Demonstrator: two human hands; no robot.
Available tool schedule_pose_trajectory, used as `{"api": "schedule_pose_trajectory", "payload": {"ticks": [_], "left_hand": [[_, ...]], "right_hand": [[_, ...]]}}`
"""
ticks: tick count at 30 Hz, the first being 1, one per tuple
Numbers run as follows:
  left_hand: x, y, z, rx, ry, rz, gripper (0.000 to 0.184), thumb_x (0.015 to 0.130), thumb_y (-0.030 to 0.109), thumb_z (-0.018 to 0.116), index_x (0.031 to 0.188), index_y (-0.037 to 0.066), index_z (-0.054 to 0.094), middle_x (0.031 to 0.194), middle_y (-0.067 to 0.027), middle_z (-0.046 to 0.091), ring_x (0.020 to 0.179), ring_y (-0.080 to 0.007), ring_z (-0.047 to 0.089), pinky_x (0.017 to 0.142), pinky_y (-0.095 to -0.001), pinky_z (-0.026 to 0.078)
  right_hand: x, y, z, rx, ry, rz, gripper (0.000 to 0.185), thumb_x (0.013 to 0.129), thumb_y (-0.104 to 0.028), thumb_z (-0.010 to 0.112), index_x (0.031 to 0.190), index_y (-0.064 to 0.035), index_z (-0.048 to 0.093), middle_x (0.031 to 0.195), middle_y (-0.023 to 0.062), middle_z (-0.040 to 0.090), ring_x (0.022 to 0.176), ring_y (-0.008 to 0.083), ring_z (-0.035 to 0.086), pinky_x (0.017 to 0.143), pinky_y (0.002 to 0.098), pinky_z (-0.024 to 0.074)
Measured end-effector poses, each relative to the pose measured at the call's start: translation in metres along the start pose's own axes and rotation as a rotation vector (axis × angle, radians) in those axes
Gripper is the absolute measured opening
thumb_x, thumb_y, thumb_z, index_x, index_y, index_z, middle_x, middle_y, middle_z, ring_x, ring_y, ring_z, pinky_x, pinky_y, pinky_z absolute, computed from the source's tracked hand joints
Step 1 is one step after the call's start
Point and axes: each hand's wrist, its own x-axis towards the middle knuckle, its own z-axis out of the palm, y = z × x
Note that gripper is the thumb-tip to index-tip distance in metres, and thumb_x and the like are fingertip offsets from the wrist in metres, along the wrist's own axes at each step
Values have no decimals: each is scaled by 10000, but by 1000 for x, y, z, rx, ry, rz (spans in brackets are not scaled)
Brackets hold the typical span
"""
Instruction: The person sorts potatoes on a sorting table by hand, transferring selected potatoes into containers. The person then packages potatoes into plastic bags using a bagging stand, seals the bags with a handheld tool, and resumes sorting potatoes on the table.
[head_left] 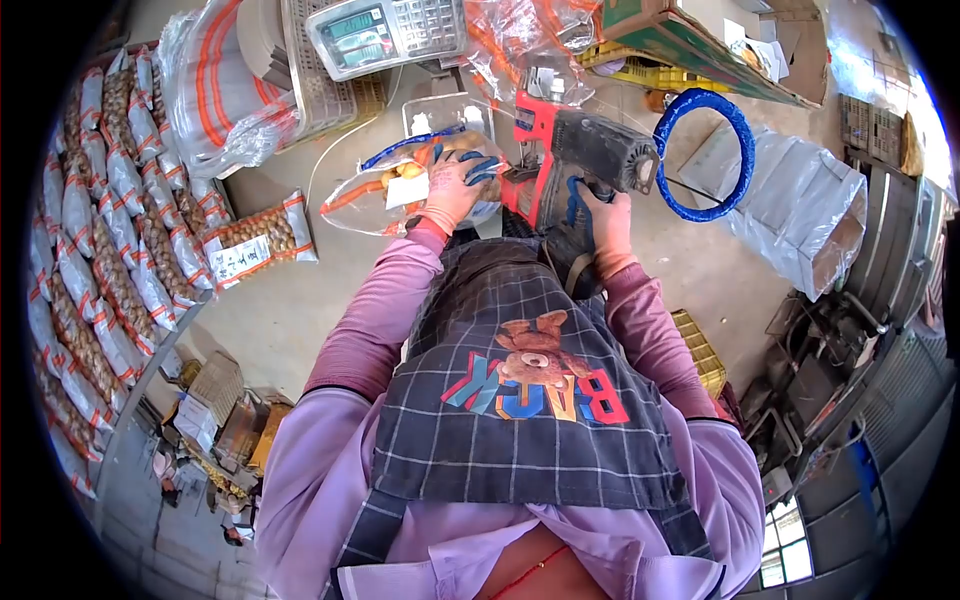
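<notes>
My left hand (457, 185), in a pinkish glove with blue fingers, is closed on a clear plastic bag (365, 190) with orange stripes. Yellowish potatoes (410, 172) and a white label show through its film. Close on the right stands a red and black handheld machine (540, 150) that looks like a bag sewing machine. Around its black handle, my right hand (605, 228) has its fingers wrapped. The bag's edge lies beside the machine's red head; whether it is inside the head cannot be made out.
A digital scale (385, 35) stands at the top beside a plastic crate (320, 60). Filled potato bags (120, 200) are stacked at left. A blue wrapped ring (705, 155) hangs near the machine's right end. Further right are a plastic-lined box (790, 205) and metal equipment (825, 355).
</notes>
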Motion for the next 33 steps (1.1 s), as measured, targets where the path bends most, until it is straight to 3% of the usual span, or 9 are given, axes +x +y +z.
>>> {"api": "schedule_pose_trajectory", "payload": {"ticks": [2, 9, 13, 14, 17, 19, 21, 27, 33], "left_hand": [[-1, 2, -1, -56, -19, 18, 264, 725, 239, 724, 981, 177, 743, 999, -121, 648, 987, -318, 585, 985, -447, 374], [-5, 20, -4, -118, -61, 2, 261, 750, 259, 671, 1001, 244, 741, 1025, -99, 639, 1061, -298, 549, 1075, -486, 278], [2, 6, 19, 128, -190, 52, 460, 762, 309, 682, 1205, 188, 645, 1194, -128, 598, 1204, -311, 493, 1123, -498, 213], [5, 9, 7, 141, -144, 89, 631, 719, 305, 742, 1301, 139, 562, 1261, -147, 563, 1245, -317, 457, 1139, -469, 212], [-1, -5, -52, 362, -73, -60, 687, 716, 319, 739, 1342, 142, 517, 1321, -155, 514, 1298, -309, 404, 1129, -471, 234], [-20, -74, -75, 485, -113, -34, 696, 699, 335, 744, 1334, 148, 529, 1179, -160, 599, 1189, -296, 505, 1099, -458, 291], [-31, -113, -106, 465, -412, -354, 512, 715, 314, 733, 1189, 144, 642, 984, -130, 656, 1018, -289, 588, 1060, -441, 344], [-80, -140, -111, 403, -72, -147, 127, 785, 233, 665, 838, 137, 728, 865, -100, 653, 912, -294, 602, 1046, -441, 358], [-98, -133, -99, 310, -12, -159, 161, 732, 181, 696, 887, 167, 738, 863, -84, 651, 915, -272, 594, 1076, -450, 331]], "right_hand": [[-4, -9, 10, -23, -1, -8, 378, 745, -213, 809, 898, 86, 635, 793, 101, 674, 643, 138, 602, 566, 297, 491], [17, 13, 27, -216, 11, -164, 451, 716, -262, 823, 917, 96, 633, 823, 165, 685, 709, 221, 656, 637, 336, 515], [38, 29, 47, -244, 3, -200, 504, 680, -302, 837, 893, 106, 632, 875, 223, 678, 835, 316, 655, 758, 378, 500], [39, 26, 54, -291, 7, -216, 500, 678, -301, 837, 890, 103, 634, 889, 228, 678, 847, 320, 653, 768, 380, 498], [50, 39, 66, -351, 20, -233, 479, 681, -293, 836, 877, 97, 639, 897, 229, 679, 837, 314, 653, 763, 377, 497], [42, 21, 78, -301, 11, -159, 497, 677, -313, 837, 873, 99, 639, 876, 226, 679, 822, 311, 654, 754, 379, 497], [45, 27, 85, -308, 58, -196, 495, 683, -312, 833, 875, 101, 640, 859, 213, 681, 809, 295, 654, 747, 373, 497], [56, 61, 98, -302, 75, -202, 413, 724, -227, 808, 938, 92, 656, 847, 159, 690, 757, 222, 642, 703, 341, 499], [21, 42, 130, -149, 18, -91, 308, 759, -160, 781, 938, 69, 677, 784, 78, 679, 636, 134, 593, 589, 292, 485]]}}
